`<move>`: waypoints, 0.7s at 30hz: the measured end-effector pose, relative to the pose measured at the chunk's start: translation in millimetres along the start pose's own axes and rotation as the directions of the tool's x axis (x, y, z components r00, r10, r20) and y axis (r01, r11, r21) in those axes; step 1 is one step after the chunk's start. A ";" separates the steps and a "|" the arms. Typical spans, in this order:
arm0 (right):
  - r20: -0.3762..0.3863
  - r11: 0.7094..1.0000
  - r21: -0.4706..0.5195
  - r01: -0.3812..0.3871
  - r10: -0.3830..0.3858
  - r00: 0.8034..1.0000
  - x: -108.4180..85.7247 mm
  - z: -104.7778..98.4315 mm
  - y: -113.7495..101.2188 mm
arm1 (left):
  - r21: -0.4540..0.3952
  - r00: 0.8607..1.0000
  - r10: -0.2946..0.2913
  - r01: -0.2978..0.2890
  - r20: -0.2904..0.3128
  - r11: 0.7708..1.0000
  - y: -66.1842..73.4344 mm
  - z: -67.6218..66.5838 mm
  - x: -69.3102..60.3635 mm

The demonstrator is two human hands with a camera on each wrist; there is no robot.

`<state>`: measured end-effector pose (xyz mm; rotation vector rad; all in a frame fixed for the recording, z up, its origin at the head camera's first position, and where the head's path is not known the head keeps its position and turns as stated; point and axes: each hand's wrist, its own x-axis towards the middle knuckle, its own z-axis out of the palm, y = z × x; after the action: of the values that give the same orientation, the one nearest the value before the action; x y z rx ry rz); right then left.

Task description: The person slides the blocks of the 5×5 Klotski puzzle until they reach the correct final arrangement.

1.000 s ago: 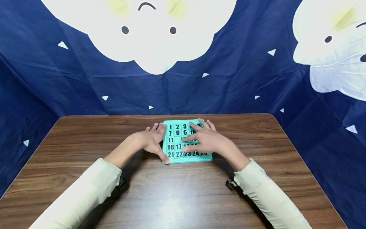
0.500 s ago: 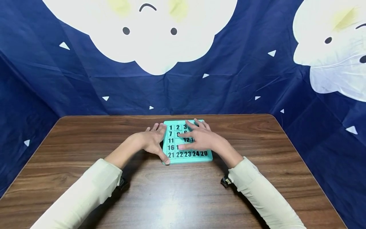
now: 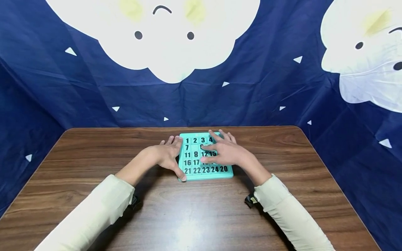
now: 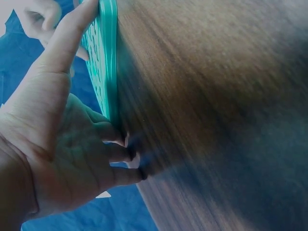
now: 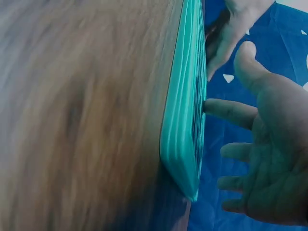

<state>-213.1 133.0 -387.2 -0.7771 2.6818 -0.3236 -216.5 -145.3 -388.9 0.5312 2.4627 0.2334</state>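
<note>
A turquoise number board lies flat on the table, with black-numbered tiles in rows. Its second row has a gap between the 7 and the 6, and the 8 sits below it. My left hand rests spread along the board's left side, thumb at the near corner; the left wrist view shows its fingers by the edge. Over the right part, my right hand is spread, index fingertip at the 6 tile and hiding several tiles. In the right wrist view the right hand's index finger touches the board's face.
The brown wooden table extends around the board. Behind it hangs a dark blue cloth with white clouds and small triangles. Dark devices show at both wrists, below cream sleeves.
The 8 tile has moved down one row, leaving the gap above it. My right hand shifted left over the board, then back right. The left hand has stayed in place.
</note>
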 end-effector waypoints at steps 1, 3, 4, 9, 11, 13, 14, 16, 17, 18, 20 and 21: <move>0.017 1.000 0.003 0.008 -0.008 1.000 2.5 0.4 -1.9 | 0.003 1.000 -0.003 0.003 0.001 1.000 -0.4 -0.4 -0.4; 0.036 1.000 0.000 0.030 -0.030 0.999 7.5 1.5 -4.9 | 0.008 1.000 -0.006 0.006 0.003 1.000 -1.1 -1.2 -0.9; 0.040 0.999 0.001 0.039 -0.039 0.998 9.0 1.6 -6.2 | 0.007 1.000 -0.006 0.006 0.001 1.000 -1.4 -1.4 -0.9; 0.002 0.998 0.028 0.063 -0.063 0.998 5.1 -0.5 -4.2 | 0.002 1.000 -0.002 0.002 0.000 1.000 -2.2 -1.5 -0.7; -0.018 0.998 0.040 0.054 -0.053 0.998 -1.4 -2.2 -1.1 | 0.001 1.000 -0.002 0.002 0.002 1.000 -1.7 -1.1 -1.0; -0.026 0.998 0.040 0.046 -0.045 0.999 -7.0 -3.2 1.9 | -0.001 1.000 -0.003 0.003 0.004 1.000 -0.6 -0.8 -1.7; -0.024 0.999 0.031 0.038 -0.038 0.999 -9.0 -3.9 2.8 | 0.000 1.000 -0.005 0.005 0.005 1.000 0.1 -0.8 -1.7; -0.022 1.000 0.001 0.022 -0.022 1.000 -10.5 -4.9 4.1 | 0.000 1.000 -0.006 0.006 0.004 1.000 1.4 -0.7 -1.3; -0.021 1.000 -0.013 0.013 -0.014 1.000 -9.7 -5.1 4.6 | 0.003 1.000 -0.008 0.008 0.006 1.000 1.6 -0.9 -1.0; -0.024 1.000 -0.027 0.004 -0.005 1.000 -7.9 -4.8 4.4 | 0.002 1.000 -0.011 0.011 0.007 1.000 1.3 -0.7 -1.6; -0.034 0.998 -0.057 -0.020 0.018 0.999 -3.8 -4.7 3.2 | 0.000 1.000 -0.012 0.012 0.008 1.000 0.2 -0.2 -2.0; -0.040 0.997 -0.072 -0.026 0.023 0.999 -1.6 -4.8 2.5 | -0.005 1.000 -0.011 0.011 0.006 1.000 -0.6 0.0 -2.4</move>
<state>-214.8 136.5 -383.1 -0.7656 2.7506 -0.2391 -215.0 -146.9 -387.9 0.5155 2.4578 0.2331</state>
